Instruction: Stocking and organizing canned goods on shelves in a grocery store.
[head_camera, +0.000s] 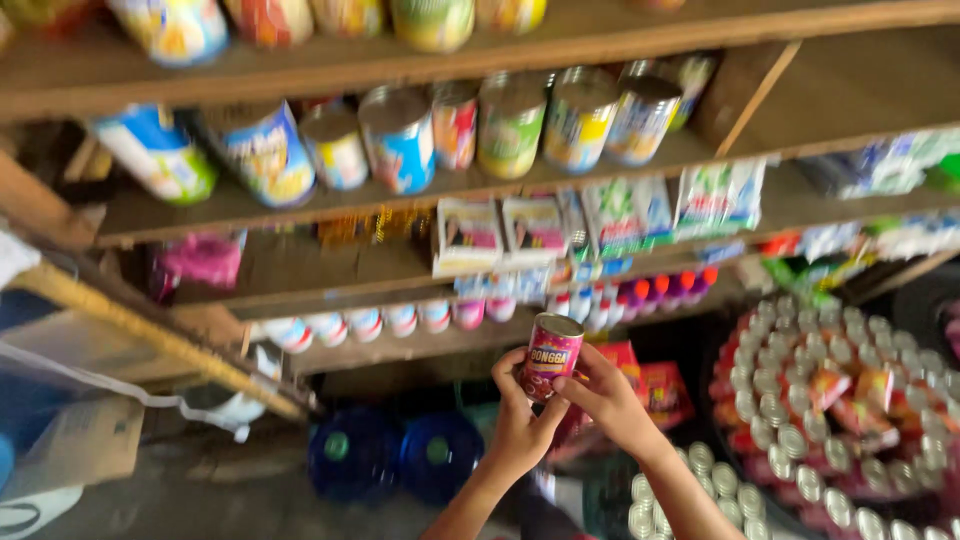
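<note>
Both hands hold one small red can (550, 355) up in front of the wooden shelves (300, 275). The left hand (522, 425) has its fingers (508, 372) closed round the can's left side and bottom, and the right hand (605, 395) has its fingers (590, 362) closed on the can's right side, so the can sits tilted between them with its silver top towards the upper right. Above the fingers, a row of larger tins (510, 125) stands on a higher shelf, and just below that hang flat packets (530, 230). Directly behind and a little above the can runs a line of small bottles with pink and red caps (640, 295). To the right of the fingers lie many silver-topped cans (790, 440) packed close together. Below and to the left of the fingers sit two blue round lids (395, 455), blurred.
</note>
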